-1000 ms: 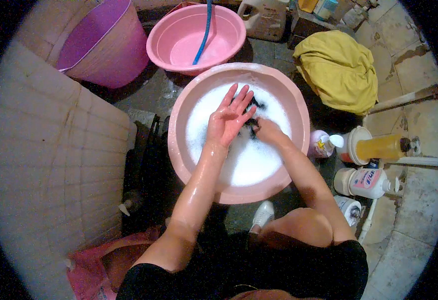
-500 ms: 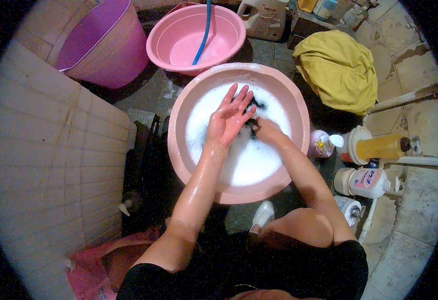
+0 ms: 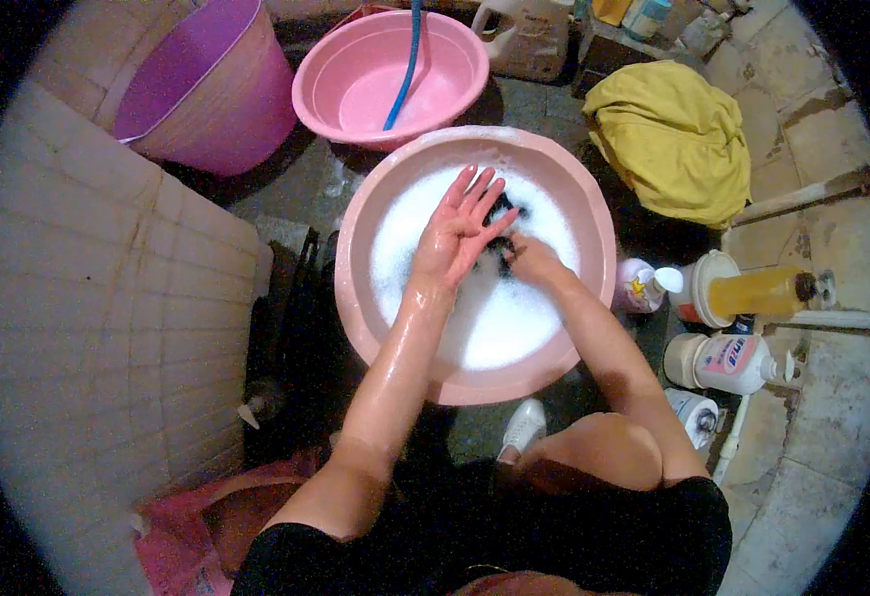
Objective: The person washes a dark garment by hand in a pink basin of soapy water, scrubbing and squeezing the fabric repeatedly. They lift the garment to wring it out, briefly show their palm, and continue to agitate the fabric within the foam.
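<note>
Wet and palm up, my left hand (image 3: 458,226) is held over the foam with its fingers spread and nothing in them. Just right of it, my right hand (image 3: 534,260) is curled at the edge of a dark cloth (image 3: 500,211), its fingers closed on it. The cloth lies partly sunk in white suds (image 3: 499,333), and my left hand covers some of it. All this is inside a large pale pink basin (image 3: 353,323) on the floor.
Behind stands a pink basin (image 3: 320,94) with a blue hose (image 3: 405,74), beside a purple tub (image 3: 221,109). Yellow cloth (image 3: 663,139) is heaped at the back right. A pump bottle (image 3: 638,286) and several containers line the right wall. A tiled partition (image 3: 147,308) bounds the left.
My left hand's thumb and fingers have spread slightly wider. My right hand has hardly moved, and the basin stays in place.
</note>
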A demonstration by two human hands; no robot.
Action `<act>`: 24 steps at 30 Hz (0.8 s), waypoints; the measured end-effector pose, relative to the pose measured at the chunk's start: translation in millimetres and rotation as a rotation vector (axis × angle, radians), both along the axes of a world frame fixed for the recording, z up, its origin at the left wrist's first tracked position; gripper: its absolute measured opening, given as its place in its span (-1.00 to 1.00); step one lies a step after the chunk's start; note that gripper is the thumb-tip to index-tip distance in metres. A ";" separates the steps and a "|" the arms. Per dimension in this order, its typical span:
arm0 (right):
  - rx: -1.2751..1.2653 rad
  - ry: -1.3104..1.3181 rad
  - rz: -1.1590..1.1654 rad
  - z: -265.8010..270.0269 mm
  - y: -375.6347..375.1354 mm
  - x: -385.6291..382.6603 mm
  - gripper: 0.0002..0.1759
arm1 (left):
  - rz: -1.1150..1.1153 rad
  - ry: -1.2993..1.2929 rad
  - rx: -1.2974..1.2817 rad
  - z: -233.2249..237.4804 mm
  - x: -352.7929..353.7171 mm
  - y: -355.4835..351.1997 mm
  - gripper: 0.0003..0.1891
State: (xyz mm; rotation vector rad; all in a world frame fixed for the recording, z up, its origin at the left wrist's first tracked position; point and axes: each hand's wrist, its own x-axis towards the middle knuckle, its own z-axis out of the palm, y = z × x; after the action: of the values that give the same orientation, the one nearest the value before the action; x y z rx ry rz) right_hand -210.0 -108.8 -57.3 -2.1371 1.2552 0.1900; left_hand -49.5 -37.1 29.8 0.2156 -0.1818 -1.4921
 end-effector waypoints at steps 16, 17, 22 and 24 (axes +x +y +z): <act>-0.012 0.021 0.003 6.6 2.1 1.4 -0.65 | 0.068 0.017 -0.004 1.5 -0.1 0.5 -0.68; -0.011 0.020 0.002 11.3 3.3 2.4 -0.65 | 0.078 0.038 0.016 3.7 -0.6 1.2 -0.68; -0.051 0.037 0.019 8.6 3.3 1.4 -0.62 | 0.087 0.156 0.007 6.7 -0.6 0.1 -0.66; -0.043 0.021 0.034 2.7 1.0 -0.1 -0.62 | 0.087 0.241 0.026 2.0 0.7 -0.2 -0.65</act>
State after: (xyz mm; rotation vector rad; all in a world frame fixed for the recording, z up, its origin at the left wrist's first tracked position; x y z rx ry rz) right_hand -210.1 -107.8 -54.6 -2.1998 1.2462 0.2024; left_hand -48.8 -37.3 31.9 0.0624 0.0403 -1.4215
